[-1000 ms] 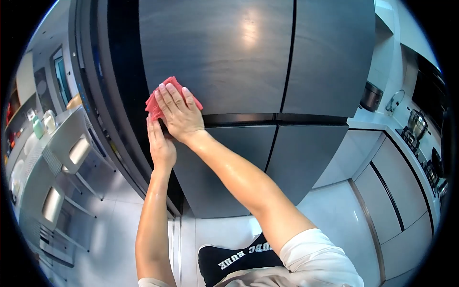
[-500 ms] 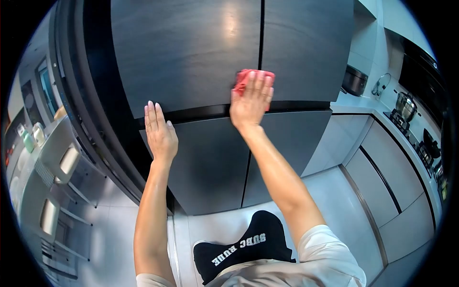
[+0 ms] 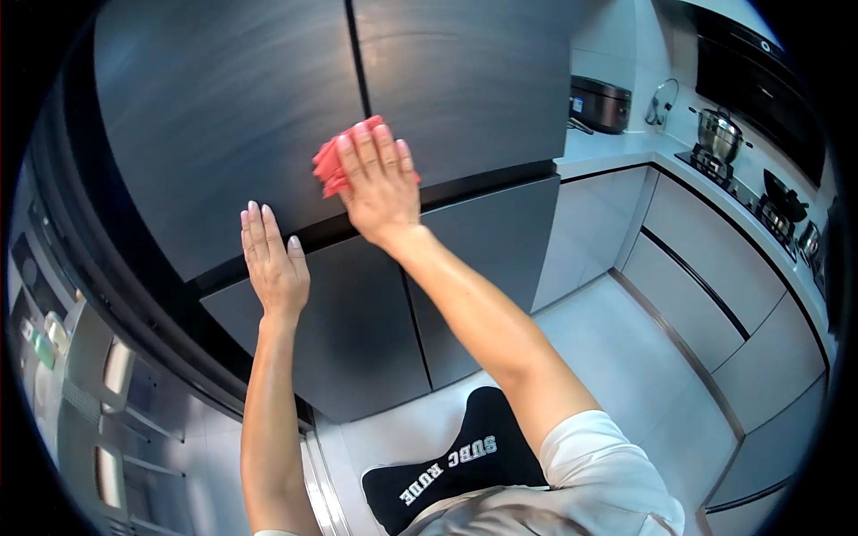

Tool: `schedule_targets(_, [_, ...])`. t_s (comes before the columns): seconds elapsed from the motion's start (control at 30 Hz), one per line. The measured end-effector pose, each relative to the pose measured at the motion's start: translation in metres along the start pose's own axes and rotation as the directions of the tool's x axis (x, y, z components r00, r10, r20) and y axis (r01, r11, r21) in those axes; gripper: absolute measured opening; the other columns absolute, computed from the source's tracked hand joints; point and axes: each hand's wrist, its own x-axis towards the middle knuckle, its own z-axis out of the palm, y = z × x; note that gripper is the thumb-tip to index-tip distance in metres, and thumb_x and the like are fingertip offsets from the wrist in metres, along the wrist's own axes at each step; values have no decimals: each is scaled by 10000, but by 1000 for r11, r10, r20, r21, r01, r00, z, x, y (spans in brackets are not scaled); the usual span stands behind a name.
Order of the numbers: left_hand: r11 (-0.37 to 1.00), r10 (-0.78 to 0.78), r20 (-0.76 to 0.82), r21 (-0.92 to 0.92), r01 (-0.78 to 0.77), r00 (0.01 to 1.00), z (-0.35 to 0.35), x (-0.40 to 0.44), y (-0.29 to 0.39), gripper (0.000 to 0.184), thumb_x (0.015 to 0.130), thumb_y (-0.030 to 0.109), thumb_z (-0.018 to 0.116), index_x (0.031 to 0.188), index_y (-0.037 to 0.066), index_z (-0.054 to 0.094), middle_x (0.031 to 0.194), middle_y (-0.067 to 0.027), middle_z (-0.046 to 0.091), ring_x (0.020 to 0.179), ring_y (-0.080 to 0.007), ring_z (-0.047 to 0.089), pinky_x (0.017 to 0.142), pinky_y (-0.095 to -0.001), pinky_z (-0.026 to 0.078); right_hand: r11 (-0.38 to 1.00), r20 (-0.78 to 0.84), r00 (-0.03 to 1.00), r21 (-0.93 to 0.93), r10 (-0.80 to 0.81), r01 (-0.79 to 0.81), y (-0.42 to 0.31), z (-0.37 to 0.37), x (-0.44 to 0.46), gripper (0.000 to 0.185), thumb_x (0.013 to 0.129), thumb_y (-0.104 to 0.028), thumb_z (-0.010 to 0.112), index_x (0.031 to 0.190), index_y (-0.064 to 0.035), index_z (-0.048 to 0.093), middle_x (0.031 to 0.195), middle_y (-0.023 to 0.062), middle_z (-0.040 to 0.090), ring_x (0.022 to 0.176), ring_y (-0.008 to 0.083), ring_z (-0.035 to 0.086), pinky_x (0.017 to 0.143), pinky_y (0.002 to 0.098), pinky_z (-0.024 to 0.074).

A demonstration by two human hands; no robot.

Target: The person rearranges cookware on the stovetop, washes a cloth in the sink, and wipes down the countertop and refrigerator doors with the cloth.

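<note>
My right hand (image 3: 384,190) presses a crumpled red cloth (image 3: 331,170) flat against the dark grey refrigerator (image 3: 241,116). The cloth lies over the seam between the two upper doors, just above the dark horizontal handle gap (image 3: 500,176), and sticks out past the fingers to the left. Further left, my left hand (image 3: 279,268) has its fingers stretched upward and its thumb apart. It rests against the refrigerator front, over the handle gap, and holds nothing.
To the right, a counter (image 3: 617,147) carries a rice cooker (image 3: 601,104). A steel pot (image 3: 718,134) and a black pan (image 3: 785,195) stand on the stove. Light cabinets (image 3: 693,295) run below. At the left are a dark door frame (image 3: 134,286) and chairs (image 3: 112,469).
The view has swung right and tilted, so the refrigerator appears further left. My right hand now leans more to the left on the cloth. My left hand sits further from the refrigerator's left edge.
</note>
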Motion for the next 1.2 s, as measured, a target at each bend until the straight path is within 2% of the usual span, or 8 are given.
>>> schedule_targets(0.2, [984,173,29,-35,-172,985,29,24,64,655,1020,184,604,1611,-21,408,1712,-206,346,1611,-378,284,1306,-504,233,976,22,986,-153,162,-157,132,-28,-39,842,1005,-374,646,1712,-153,245,1788,147,176,1653,397,132,1301,586,171])
schedule_targets(0.4, [979,204,72,-6,-204,976,56,46,96,671,1067,266,547,1652,6,345,1760,-174,256,1653,-336,169,1329,-470,134,844,-233,834,-81,501,-530,234,-35,-66,777,1071,-340,572,1716,-108,206,1773,218,175,1639,456,128,1285,584,197])
schedule_targets(0.57, [988,144,60,48,-147,988,77,49,108,688,1078,288,515,1672,13,305,1779,-160,208,1663,-322,128,1334,-469,95,965,-207,943,77,261,-250,149,-20,-69,832,958,-152,640,1701,-87,273,1741,220,281,1589,487,270,1247,589,265])
schedule_targets(0.67, [986,153,46,53,-156,987,79,48,102,672,1055,261,557,1644,0,367,1758,-168,273,1648,-341,194,1325,-493,146,962,-1,999,268,44,-42,71,-23,-81,534,1002,-152,531,1518,-21,568,1617,204,500,1544,401,408,1185,513,398])
schedule_targets(0.73, [978,201,45,37,-203,979,76,43,94,656,1052,232,555,1632,-16,378,1745,-183,295,1638,-353,225,1319,-499,175,989,35,999,148,24,-29,35,-24,-99,510,1012,-164,521,1504,-51,593,1617,151,516,1546,347,419,1172,477,414])
schedule_targets(0.87, [975,193,152,84,-207,969,64,0,83,676,1037,232,582,1623,-36,379,1732,-209,307,1630,-369,240,1315,-504,188,989,57,994,121,-97,90,86,-24,-130,555,980,-178,586,1532,-118,576,1621,129,510,1541,335,419,1176,478,410])
schedule_targets(1.07, [987,63,125,141,-81,990,65,-65,76,732,1033,283,605,1641,-28,342,1746,-222,255,1635,-385,207,1319,-503,175,977,-54,992,-178,114,-122,239,-51,-177,743,931,-215,714,1613,-158,425,1682,137,399,1548,443,360,1207,558,362])
schedule_targets(1.2, [985,-93,144,155,71,985,62,-114,71,768,1039,308,610,1657,-21,293,1753,-258,191,1632,-429,176,1318,-524,162,916,-95,923,-120,373,-382,279,-64,-198,802,988,-244,685,1683,-121,304,1729,221,279,1594,492,234,1268,591,253])
